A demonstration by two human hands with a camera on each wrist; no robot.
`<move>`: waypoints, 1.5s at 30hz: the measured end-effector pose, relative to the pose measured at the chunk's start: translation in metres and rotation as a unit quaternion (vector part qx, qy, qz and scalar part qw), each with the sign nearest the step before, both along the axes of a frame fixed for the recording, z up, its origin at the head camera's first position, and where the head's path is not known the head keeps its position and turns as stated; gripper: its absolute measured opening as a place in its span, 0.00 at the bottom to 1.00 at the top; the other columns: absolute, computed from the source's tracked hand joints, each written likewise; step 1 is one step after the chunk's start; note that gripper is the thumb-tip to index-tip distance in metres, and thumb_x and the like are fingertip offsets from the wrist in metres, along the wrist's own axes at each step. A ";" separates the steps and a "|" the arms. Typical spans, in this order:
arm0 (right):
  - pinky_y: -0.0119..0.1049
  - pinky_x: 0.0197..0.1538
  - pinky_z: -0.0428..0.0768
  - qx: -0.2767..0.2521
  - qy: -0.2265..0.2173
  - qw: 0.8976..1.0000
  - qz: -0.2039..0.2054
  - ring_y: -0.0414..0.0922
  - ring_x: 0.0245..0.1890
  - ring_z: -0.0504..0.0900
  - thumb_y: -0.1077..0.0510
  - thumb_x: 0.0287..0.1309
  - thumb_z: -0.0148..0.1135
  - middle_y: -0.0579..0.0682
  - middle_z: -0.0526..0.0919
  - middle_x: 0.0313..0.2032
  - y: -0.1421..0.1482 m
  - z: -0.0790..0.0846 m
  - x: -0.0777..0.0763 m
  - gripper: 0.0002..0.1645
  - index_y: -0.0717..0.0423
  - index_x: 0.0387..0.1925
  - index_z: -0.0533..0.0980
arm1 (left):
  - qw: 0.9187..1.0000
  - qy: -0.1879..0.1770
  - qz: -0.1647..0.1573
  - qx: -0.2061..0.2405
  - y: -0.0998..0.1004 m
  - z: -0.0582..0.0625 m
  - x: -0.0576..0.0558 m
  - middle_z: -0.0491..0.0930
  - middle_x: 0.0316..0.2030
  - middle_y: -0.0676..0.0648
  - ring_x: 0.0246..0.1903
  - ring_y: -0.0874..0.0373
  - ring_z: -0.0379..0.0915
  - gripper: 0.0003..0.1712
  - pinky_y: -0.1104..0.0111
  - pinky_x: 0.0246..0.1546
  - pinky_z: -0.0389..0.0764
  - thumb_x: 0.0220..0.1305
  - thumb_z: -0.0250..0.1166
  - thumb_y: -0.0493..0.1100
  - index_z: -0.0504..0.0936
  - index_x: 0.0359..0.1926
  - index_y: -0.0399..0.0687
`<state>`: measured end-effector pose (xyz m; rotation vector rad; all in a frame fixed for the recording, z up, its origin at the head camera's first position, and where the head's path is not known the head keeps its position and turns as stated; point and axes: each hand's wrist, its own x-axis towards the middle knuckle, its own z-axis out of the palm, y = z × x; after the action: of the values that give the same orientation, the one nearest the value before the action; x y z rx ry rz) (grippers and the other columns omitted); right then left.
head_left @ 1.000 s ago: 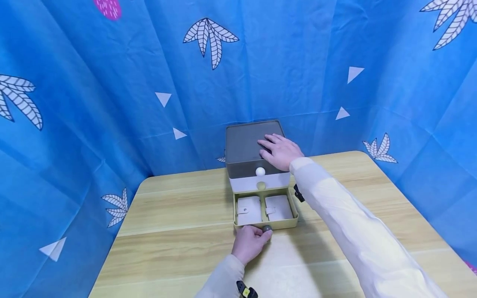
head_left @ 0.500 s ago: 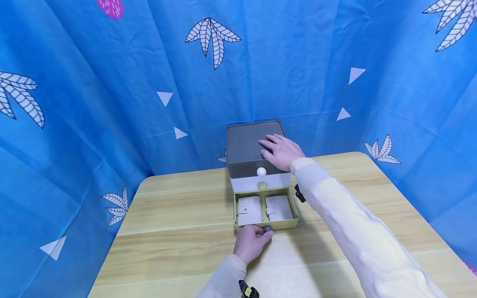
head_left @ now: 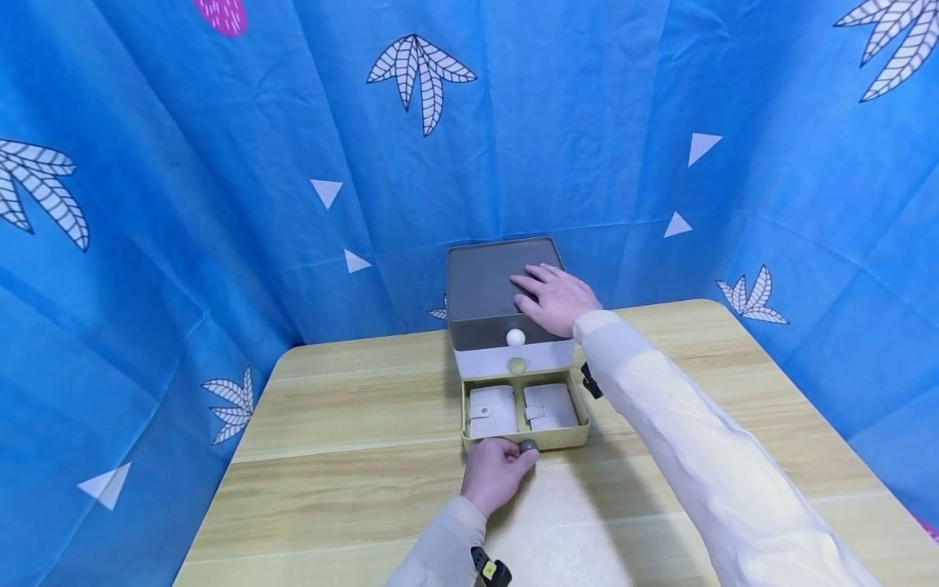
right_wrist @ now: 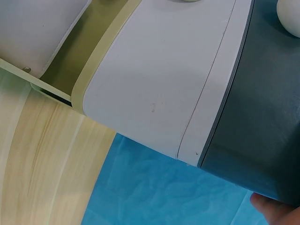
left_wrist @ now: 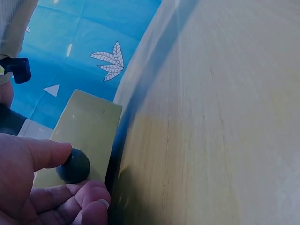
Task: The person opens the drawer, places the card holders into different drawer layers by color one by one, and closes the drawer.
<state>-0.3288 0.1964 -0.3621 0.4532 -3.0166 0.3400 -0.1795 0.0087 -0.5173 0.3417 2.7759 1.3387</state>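
A small stacked drawer cabinet has a dark grey top section (head_left: pixel 480 281), a white drawer (head_left: pixel 477 363) and a yellow-green bottom drawer (head_left: pixel 574 439) that is pulled out. Two pale snap-strap notebooks or cases, the left one (head_left: pixel 499 412) and the right one (head_left: pixel 559 408), lie in its two compartments. My left hand (head_left: pixel 493 474) is at the bottom drawer's front; in the left wrist view its thumb and fingers pinch the dark round knob (left_wrist: pixel 76 166). My right hand (head_left: pixel 557 300) rests on the cabinet's top with fingers spread; only a fingertip of it shows in the right wrist view.
The cabinet stands near the back edge of a light wooden table (head_left: pixel 352 424). Behind it hangs a blue patterned curtain (head_left: pixel 572 163), which also closes in both sides. My right sleeve (head_left: pixel 697 440) crosses the table's right half.
The bottom drawer, with my left hand on its knob, has shifted very slightly inward toward the cabinet. My right hand stays in place on top.
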 end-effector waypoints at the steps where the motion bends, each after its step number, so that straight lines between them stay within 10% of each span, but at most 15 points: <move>1: 0.46 0.72 0.48 0.001 0.000 1.000 0.000 0.50 0.74 0.46 0.36 0.70 0.36 0.47 0.53 0.74 0.000 0.000 0.000 0.33 0.37 0.73 0.57 | 1.000 0.000 0.000 0.001 0.000 0.001 0.000 0.80 0.18 0.60 0.21 0.71 0.70 0.13 0.72 0.29 0.73 0.56 0.70 0.52 0.86 0.23 0.49; 45: 0.46 0.72 0.49 -0.006 0.001 1.000 0.000 0.50 0.74 0.46 0.36 0.70 0.37 0.47 0.53 0.74 -0.001 0.000 0.001 0.33 0.36 0.72 0.58 | 1.000 -0.011 0.010 -0.015 0.002 0.004 -0.041 0.72 0.11 0.59 0.18 0.65 0.67 0.19 0.71 0.27 0.70 0.58 0.68 0.51 0.80 0.14 0.51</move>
<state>-0.3273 0.1954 -0.3622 0.4522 -3.0107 0.3575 -0.2205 0.0110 -0.5136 0.2952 2.7856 1.2955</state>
